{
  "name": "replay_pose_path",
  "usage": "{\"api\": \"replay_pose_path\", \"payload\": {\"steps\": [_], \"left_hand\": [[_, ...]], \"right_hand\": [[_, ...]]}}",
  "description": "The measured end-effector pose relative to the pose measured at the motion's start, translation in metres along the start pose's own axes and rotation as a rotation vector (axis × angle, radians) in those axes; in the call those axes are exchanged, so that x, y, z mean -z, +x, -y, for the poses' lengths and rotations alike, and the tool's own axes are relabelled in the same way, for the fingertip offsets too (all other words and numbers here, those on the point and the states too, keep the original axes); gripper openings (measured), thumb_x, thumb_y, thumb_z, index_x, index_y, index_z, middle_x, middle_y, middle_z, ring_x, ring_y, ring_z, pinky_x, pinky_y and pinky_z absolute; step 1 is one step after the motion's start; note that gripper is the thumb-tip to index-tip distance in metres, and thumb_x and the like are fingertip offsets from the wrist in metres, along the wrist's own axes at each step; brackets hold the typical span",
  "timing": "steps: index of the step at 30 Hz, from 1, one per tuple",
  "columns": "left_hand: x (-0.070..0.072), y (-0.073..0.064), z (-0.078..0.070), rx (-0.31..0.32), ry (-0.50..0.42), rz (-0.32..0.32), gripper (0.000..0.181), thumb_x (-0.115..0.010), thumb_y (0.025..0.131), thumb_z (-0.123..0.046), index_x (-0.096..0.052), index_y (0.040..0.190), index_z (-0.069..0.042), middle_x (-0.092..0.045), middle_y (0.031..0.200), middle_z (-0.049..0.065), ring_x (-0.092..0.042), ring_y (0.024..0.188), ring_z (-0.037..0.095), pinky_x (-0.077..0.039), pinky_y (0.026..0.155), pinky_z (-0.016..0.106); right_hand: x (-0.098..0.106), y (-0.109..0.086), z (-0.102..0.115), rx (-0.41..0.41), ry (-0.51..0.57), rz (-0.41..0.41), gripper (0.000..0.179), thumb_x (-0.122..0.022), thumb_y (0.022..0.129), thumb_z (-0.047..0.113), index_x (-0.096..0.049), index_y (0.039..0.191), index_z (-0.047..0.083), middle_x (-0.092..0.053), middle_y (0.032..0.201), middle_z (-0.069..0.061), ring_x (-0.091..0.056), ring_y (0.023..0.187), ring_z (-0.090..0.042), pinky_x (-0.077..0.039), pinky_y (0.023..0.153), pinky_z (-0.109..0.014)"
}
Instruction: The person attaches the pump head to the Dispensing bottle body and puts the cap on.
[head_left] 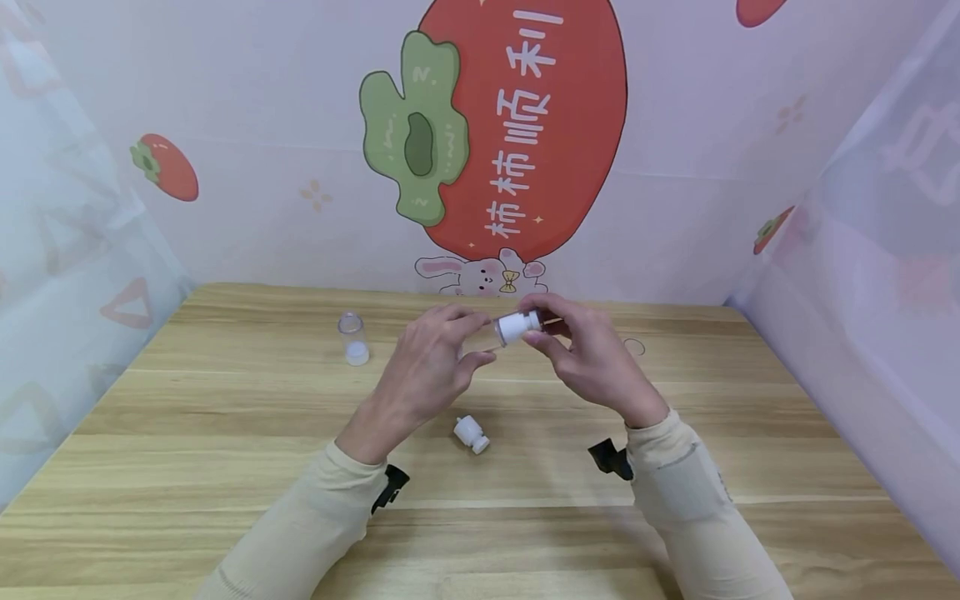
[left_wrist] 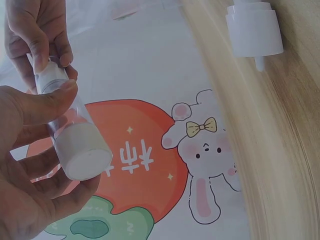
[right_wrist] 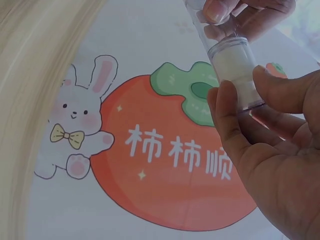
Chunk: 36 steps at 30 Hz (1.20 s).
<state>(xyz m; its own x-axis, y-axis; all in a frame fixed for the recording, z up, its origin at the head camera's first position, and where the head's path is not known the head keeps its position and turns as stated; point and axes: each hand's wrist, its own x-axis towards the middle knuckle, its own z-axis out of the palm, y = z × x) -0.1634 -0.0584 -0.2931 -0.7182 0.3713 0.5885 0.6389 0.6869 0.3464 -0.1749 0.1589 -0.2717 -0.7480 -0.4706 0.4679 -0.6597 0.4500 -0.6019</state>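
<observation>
Above the table, our left hand grips the bottle and our right hand pinches its pump, probably to steady both ends; a loose pump lies at its six o'clock, another bottle at nine.

Your head view is evenly bright, with soft sheen on the table and faint shadow beside your right sleeve. Both wrist views are dimmer and hazier; in the right one, your right hand looks shaded and the upper right corner glows pale.
</observation>
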Motion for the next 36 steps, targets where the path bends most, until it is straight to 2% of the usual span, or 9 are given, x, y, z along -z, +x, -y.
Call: {"api": "replay_pose_path", "payload": {"steps": [8,14,20,30,36], "left_hand": [[0.000,0.001,0.005,0.034,-0.052,0.005,0.042,-0.089,0.079,-0.012,-0.075,0.118,-0.005,-0.073,0.113,0.010,-0.068,0.099,0.027,-0.056,0.079,0.043],[-0.004,0.001,0.016,0.117,-0.115,0.024,0.041,-0.087,0.081,-0.011,-0.073,0.119,-0.004,-0.073,0.113,0.011,-0.069,0.095,0.027,-0.056,0.078,0.040],[-0.012,0.002,0.033,0.188,-0.226,0.009,0.039,-0.086,0.081,-0.008,-0.073,0.116,-0.002,-0.073,0.108,0.014,-0.069,0.096,0.029,-0.056,0.083,0.043],[-0.023,-0.002,0.056,0.420,-0.441,0.064,0.040,-0.080,0.087,-0.010,-0.064,0.121,0.001,-0.068,0.111,0.016,-0.063,0.102,0.030,-0.053,0.093,0.045],[-0.026,-0.004,0.063,0.519,-0.487,0.066,0.042,-0.078,0.089,-0.008,-0.060,0.125,0.003,-0.064,0.116,0.020,-0.060,0.106,0.031,-0.051,0.098,0.046]], "right_hand": [[0.006,-0.001,-0.002,-0.029,-0.023,0.050,0.046,-0.072,0.093,0.002,-0.056,0.136,0.001,-0.064,0.122,-0.012,-0.065,0.103,-0.026,-0.056,0.089,-0.044],[0.010,-0.003,-0.005,-0.107,-0.098,0.050,0.060,-0.075,0.093,0.010,-0.045,0.146,0.006,-0.057,0.133,-0.015,-0.063,0.108,-0.032,-0.054,0.091,-0.047],[0.011,-0.004,-0.005,-0.149,-0.134,0.069,0.062,-0.075,0.093,0.013,-0.044,0.146,0.007,-0.057,0.133,-0.014,-0.062,0.110,-0.031,-0.053,0.092,-0.047],[0.009,-0.003,-0.001,-0.171,-0.186,0.135,0.057,-0.076,0.092,0.017,-0.049,0.141,0.006,-0.060,0.128,-0.009,-0.062,0.106,-0.025,-0.054,0.089,-0.042],[0.006,-0.004,0.000,-0.185,-0.203,0.184,0.055,-0.076,0.093,0.021,-0.051,0.140,0.008,-0.062,0.124,-0.007,-0.062,0.107,-0.023,-0.054,0.087,-0.043]]}}
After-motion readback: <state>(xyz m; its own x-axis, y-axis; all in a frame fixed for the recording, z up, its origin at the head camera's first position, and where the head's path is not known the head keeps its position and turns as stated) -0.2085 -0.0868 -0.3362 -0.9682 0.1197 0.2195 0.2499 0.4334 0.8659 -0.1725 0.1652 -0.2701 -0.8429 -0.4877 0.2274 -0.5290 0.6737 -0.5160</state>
